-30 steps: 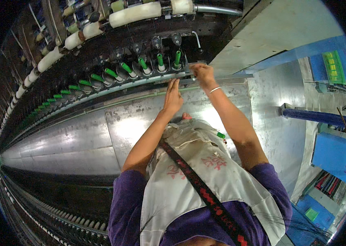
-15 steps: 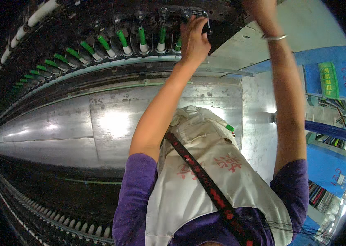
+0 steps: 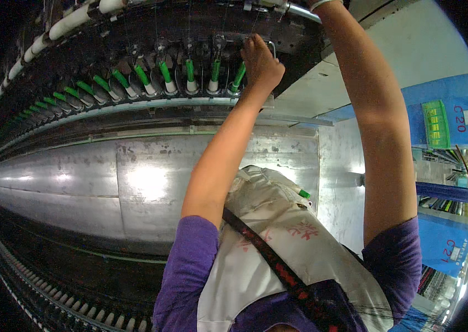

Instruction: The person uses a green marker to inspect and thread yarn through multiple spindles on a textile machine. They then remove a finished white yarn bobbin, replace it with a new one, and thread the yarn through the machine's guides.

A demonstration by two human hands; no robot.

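Note:
My left hand (image 3: pixel 263 65) is raised to the end of a row of spindles on a spinning frame. Its fingers are curled in and pressed together; whatever they pinch is hidden or too fine to make out. Just left of the hand stands a slightly tilted green bobbin (image 3: pixel 238 77). A bent metal bar (image 3: pixel 273 48) shows beside the knuckles. Further left, green bobbins with white yarn at their lower ends, such as this bobbin (image 3: pixel 214 76), stand in a row. My right arm (image 3: pixel 381 119) reaches up past the top edge, with only a bracelet (image 3: pixel 322 4) visible at the wrist.
A white roller (image 3: pixel 70 22) curves along the upper left. Another row of white bobbins (image 3: pixel 109 320) lines the lower left, across the metal floor (image 3: pixel 79 177). On the right are blue machine panels (image 3: pixel 445 238) and a green basket (image 3: pixel 436 123). I wear a pale apron (image 3: pixel 278 232).
The view has shifted, so the spindle row sits lower. My left hand has curled in more tightly near the last bobbin. My right hand has moved up and left, out of the picture.

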